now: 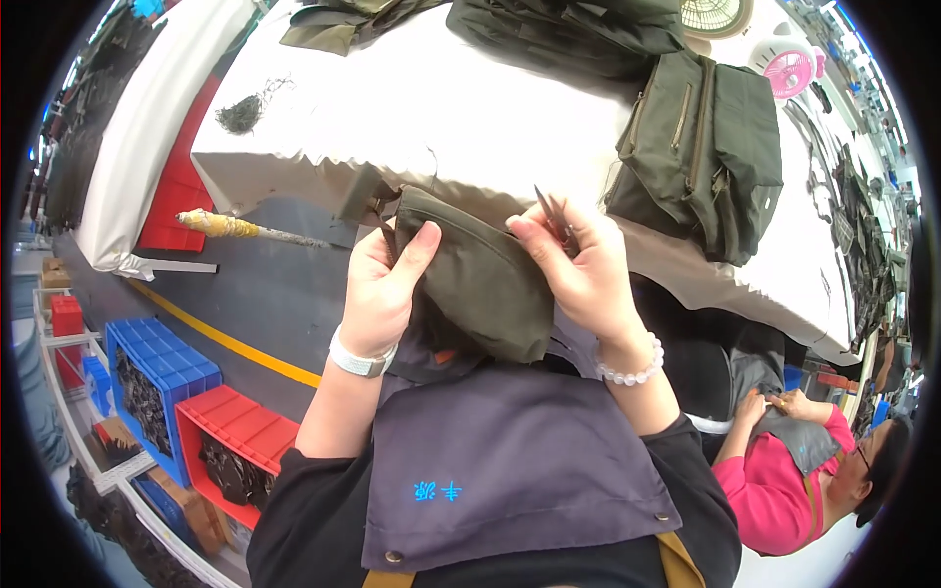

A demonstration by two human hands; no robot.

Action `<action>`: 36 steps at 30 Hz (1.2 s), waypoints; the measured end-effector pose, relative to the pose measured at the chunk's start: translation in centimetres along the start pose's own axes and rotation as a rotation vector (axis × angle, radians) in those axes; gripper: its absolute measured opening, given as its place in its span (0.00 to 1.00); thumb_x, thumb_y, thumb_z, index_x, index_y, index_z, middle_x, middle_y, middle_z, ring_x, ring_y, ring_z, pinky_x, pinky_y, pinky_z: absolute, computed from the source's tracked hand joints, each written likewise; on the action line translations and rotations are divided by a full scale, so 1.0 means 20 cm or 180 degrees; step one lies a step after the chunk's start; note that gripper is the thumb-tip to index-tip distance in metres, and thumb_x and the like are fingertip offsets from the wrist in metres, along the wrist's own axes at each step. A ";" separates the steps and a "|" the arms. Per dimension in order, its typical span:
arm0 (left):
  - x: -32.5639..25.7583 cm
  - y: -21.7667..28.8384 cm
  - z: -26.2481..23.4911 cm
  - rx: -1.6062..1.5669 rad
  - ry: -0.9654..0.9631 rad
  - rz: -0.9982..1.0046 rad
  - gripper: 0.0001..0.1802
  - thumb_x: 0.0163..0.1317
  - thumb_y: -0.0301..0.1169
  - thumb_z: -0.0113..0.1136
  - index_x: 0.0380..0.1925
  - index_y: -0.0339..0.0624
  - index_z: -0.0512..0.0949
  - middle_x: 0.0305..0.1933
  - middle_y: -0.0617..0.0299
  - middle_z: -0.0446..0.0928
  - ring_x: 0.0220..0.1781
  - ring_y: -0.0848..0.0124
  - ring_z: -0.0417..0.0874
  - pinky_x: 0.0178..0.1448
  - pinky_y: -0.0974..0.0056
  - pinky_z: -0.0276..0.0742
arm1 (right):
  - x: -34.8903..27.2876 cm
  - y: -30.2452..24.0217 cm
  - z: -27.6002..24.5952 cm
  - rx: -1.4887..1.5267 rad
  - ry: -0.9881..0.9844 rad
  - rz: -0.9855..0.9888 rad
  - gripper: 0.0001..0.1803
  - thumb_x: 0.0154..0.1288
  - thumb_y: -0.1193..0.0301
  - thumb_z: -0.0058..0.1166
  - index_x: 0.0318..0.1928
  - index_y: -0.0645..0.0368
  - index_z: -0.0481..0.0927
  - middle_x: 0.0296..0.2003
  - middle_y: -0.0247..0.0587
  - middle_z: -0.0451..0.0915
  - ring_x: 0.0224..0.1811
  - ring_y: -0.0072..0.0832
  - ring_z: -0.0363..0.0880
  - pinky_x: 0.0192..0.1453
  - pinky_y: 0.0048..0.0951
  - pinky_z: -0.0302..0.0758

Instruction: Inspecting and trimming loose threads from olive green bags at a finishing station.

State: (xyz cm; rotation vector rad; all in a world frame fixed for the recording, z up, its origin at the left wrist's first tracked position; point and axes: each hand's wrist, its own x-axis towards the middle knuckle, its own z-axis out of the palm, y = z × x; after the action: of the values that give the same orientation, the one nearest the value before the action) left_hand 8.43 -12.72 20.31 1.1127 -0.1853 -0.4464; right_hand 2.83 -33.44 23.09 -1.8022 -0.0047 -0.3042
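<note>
An olive-green sewn fabric bag piece (480,279) hangs in front of my dark apron, just off the near edge of the white-covered table (363,108). My left hand (382,294) grips its left upper corner, thumb on the front, by a dark strap or zip end. Small pointed thread snips (552,214) rest in my right hand (588,265), their tips pointing up and away. The right thumb and fingers are closed around them beside the piece's right upper edge. Whether those fingers also touch the fabric, I cannot tell.
Olive bags (701,147) lie on the table's right side and far edge. Thread scraps (240,115) sit at its left. A pink-and-white fan (787,72) stands far right. Blue (172,358) and red (235,416) crates are at lower left. A co-worker in pink (774,485) sits at right.
</note>
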 end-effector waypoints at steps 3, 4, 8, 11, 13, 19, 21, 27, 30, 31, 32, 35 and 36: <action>0.04 -0.01 0.01 0.0182 0.0358 -0.0030 0.10 0.73 0.30 0.61 0.49 0.37 0.81 0.46 0.65 0.84 0.47 0.78 0.81 0.55 0.70 0.75 | -0.01 -0.09 -0.08 0.1671 0.0248 0.0775 0.06 0.73 0.72 0.59 0.38 0.60 0.78 0.21 0.23 0.68 0.21 0.12 0.62 0.26 0.21 0.61; 0.06 -0.01 0.01 0.0185 0.0350 -0.0035 0.10 0.73 0.30 0.61 0.49 0.37 0.81 0.46 0.65 0.84 0.47 0.78 0.81 0.55 0.70 0.75 | 0.02 -0.09 -0.13 0.2596 -0.0118 0.0519 0.06 0.75 0.73 0.55 0.38 0.60 0.77 0.20 0.22 0.64 0.19 0.13 0.57 0.25 0.21 0.58; 0.11 -0.01 0.10 -0.0202 -0.0036 -0.0152 0.09 0.72 0.29 0.62 0.49 0.39 0.81 0.47 0.66 0.84 0.48 0.78 0.81 0.57 0.70 0.75 | 0.12 -0.20 -0.24 0.2895 0.0347 0.0085 0.08 0.78 0.71 0.51 0.36 0.56 0.75 0.21 0.21 0.62 0.18 0.12 0.53 0.23 0.20 0.54; 0.14 0.03 0.17 -0.0423 -0.0364 -0.0119 0.08 0.72 0.27 0.62 0.48 0.39 0.80 0.48 0.65 0.83 0.48 0.79 0.81 0.57 0.70 0.75 | 0.23 -0.27 -0.34 0.2793 0.0061 -0.0421 0.07 0.79 0.70 0.51 0.41 0.59 0.78 0.24 0.21 0.65 0.18 0.10 0.52 0.23 0.19 0.50; 0.16 -0.02 0.20 -0.0109 -0.0047 0.0215 0.10 0.71 0.25 0.63 0.50 0.37 0.77 0.46 0.65 0.82 0.48 0.79 0.81 0.58 0.70 0.75 | 0.25 -0.31 -0.31 0.2507 0.0044 -0.0396 0.07 0.78 0.70 0.52 0.41 0.61 0.78 0.23 0.21 0.64 0.19 0.10 0.52 0.23 0.19 0.50; 0.20 -0.22 0.18 0.2204 0.0954 0.3223 0.35 0.55 0.23 0.75 0.59 0.36 0.63 0.65 0.44 0.59 0.59 0.57 0.74 0.59 0.62 0.76 | 0.29 -0.23 -0.15 0.2188 -0.0161 0.0238 0.09 0.72 0.70 0.61 0.35 0.59 0.76 0.23 0.20 0.67 0.21 0.10 0.60 0.25 0.17 0.55; 0.16 -0.09 0.20 0.3122 0.0917 0.3252 0.36 0.53 0.24 0.77 0.61 0.34 0.69 0.63 0.46 0.64 0.60 0.57 0.73 0.54 0.63 0.78 | 0.30 -0.24 -0.13 0.2012 -0.0264 0.0252 0.09 0.73 0.71 0.59 0.34 0.57 0.74 0.21 0.20 0.64 0.20 0.10 0.56 0.25 0.18 0.54; 0.46 0.12 0.23 0.2672 -0.0958 0.2163 0.20 0.53 0.22 0.74 0.49 0.40 0.84 0.57 0.59 0.81 0.38 0.72 0.81 0.40 0.68 0.77 | 0.33 -0.27 -0.13 0.1882 -0.0277 0.0075 0.08 0.73 0.70 0.60 0.37 0.58 0.75 0.23 0.21 0.67 0.22 0.10 0.58 0.26 0.17 0.56; 0.56 0.10 0.23 0.2866 -0.1406 0.2804 0.12 0.56 0.22 0.72 0.42 0.42 0.88 0.46 0.63 0.86 0.36 0.73 0.81 0.41 0.68 0.77 | 0.31 -0.25 -0.17 0.1812 -0.0305 0.0056 0.10 0.71 0.66 0.64 0.39 0.58 0.78 0.27 0.22 0.72 0.25 0.09 0.65 0.28 0.14 0.60; 0.58 0.10 0.23 0.2649 -0.1238 0.2503 0.10 0.58 0.23 0.71 0.40 0.41 0.88 0.42 0.63 0.87 0.36 0.74 0.81 0.43 0.68 0.77 | 0.30 -0.24 -0.19 0.1654 -0.0276 0.0075 0.10 0.72 0.66 0.63 0.39 0.58 0.79 0.28 0.22 0.72 0.26 0.09 0.65 0.28 0.14 0.61; 0.58 0.09 0.24 0.2434 -0.1067 0.2196 0.08 0.59 0.23 0.71 0.39 0.41 0.88 0.39 0.63 0.87 0.37 0.75 0.81 0.44 0.68 0.77 | 0.29 -0.22 -0.20 0.1648 -0.0244 0.0080 0.10 0.72 0.66 0.63 0.39 0.58 0.79 0.28 0.22 0.72 0.26 0.09 0.65 0.28 0.14 0.61; 0.59 0.06 0.25 0.1952 -0.0920 0.1620 0.06 0.64 0.23 0.69 0.41 0.38 0.88 0.36 0.62 0.87 0.40 0.77 0.83 0.45 0.71 0.76 | 0.27 -0.06 -0.29 0.1194 -0.0004 0.0173 0.14 0.79 0.60 0.51 0.51 0.57 0.74 0.30 0.22 0.71 0.30 0.08 0.65 0.32 0.13 0.61; 0.60 0.05 0.23 0.1873 -0.0896 0.1525 0.06 0.65 0.23 0.68 0.42 0.36 0.88 0.37 0.61 0.86 0.41 0.76 0.86 0.44 0.73 0.77 | 0.26 0.02 -0.30 0.0900 0.0189 0.0518 0.17 0.80 0.58 0.47 0.55 0.58 0.71 0.31 0.27 0.75 0.32 0.13 0.70 0.36 0.17 0.67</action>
State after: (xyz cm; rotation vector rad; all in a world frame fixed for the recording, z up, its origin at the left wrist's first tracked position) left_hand 17.80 -21.47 22.35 1.5194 -0.8532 -0.1094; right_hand 6.77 -40.08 25.19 -1.5022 0.1343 -0.2280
